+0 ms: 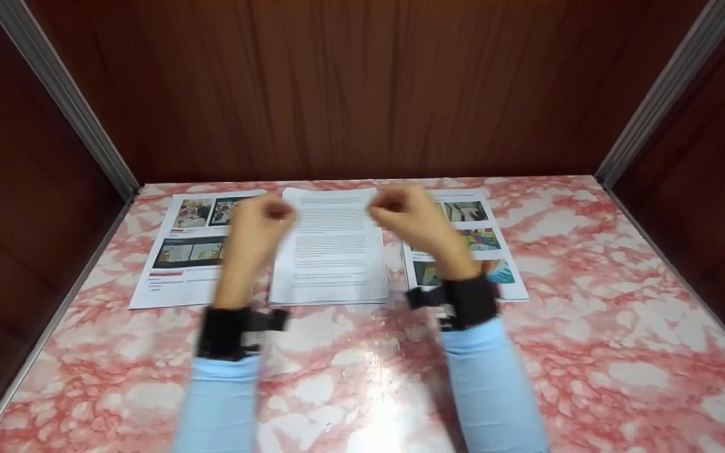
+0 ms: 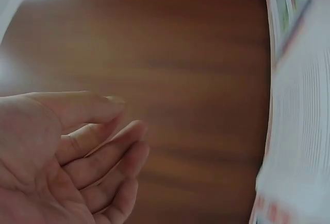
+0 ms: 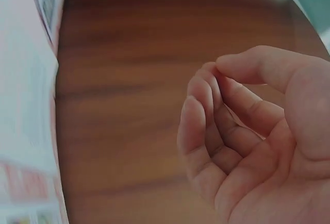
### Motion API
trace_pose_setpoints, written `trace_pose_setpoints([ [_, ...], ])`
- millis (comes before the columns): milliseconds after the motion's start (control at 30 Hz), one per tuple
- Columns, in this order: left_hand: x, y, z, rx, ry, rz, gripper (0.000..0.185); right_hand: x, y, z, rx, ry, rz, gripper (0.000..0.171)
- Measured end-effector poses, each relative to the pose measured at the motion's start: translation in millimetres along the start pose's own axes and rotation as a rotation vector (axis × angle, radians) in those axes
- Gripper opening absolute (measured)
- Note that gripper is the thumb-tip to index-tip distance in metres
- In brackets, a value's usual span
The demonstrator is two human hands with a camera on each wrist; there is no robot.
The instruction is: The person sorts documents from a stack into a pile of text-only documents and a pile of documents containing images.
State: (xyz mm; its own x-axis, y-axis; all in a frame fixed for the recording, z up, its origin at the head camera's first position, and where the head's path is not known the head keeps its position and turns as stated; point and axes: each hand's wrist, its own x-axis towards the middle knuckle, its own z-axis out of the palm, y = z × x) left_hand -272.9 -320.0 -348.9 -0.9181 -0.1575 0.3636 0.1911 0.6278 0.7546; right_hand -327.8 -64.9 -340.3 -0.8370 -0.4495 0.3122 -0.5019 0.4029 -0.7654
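Note:
Both hands are raised over a row of printed papers. My left hand (image 1: 254,229) hovers between the left printed sheet (image 1: 177,292) and the middle stack of text pages (image 1: 331,264), blurred in the head view. Its fingers (image 2: 111,147) bend loosely, the thumb tip close to the index finger, with nothing between them. Over the right printed sheet (image 1: 510,290) is my right hand (image 1: 422,226), thumb and index fingertips meeting in a ring around bare air. In the right wrist view its other fingers (image 3: 193,126) are loosely bent and hold nothing. Each hand hides part of the sheet below.
The papers lie side by side toward the back of a red-and-white marbled table (image 1: 589,314). Colour pictures fill the outer sheets; the middle pages slightly overlap unevenly. A brown wood-grain panel (image 1: 350,94) rises behind, with side panels and grey metal posts (image 1: 664,88) at the corners.

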Motion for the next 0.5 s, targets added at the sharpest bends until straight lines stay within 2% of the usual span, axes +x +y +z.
trace_pose_setpoints([
  [133, 0.0, -46.8, -47.3, 0.081, 0.057, -0.115, 0.018, 22.8, -12.1, 46.5, 0.023, -0.05, -0.005, 0.01],
  [267, -4.2, -86.7, -83.7, 0.16, 0.116, -0.247, 0.022, 36.7, -15.5, 98.9, 0.217, -0.085, 0.1, 0.011],
  [333, -6.3, -104.3, -96.3, 0.187, 0.138, -0.295, 0.025, 40.0, -14.7, 123.2, 0.335, -0.091, 0.155, 0.012],
  [367, -7.7, -112.3, -101.6, 0.195, 0.141, -0.318, 0.026, 40.9, -14.3, 134.0, 0.357, -0.083, 0.179, 0.011],
  [433, -10.9, -127.4, -109.5, 0.215, 0.141, -0.356, 0.029, 40.7, -14.0, 152.7, 0.351, -0.063, 0.216, 0.007],
  [500, -14.2, -141.4, -114.0, 0.225, 0.141, -0.388, 0.03, 39.2, -13.2, 168.7, 0.29, -0.045, 0.242, 0.005],
])
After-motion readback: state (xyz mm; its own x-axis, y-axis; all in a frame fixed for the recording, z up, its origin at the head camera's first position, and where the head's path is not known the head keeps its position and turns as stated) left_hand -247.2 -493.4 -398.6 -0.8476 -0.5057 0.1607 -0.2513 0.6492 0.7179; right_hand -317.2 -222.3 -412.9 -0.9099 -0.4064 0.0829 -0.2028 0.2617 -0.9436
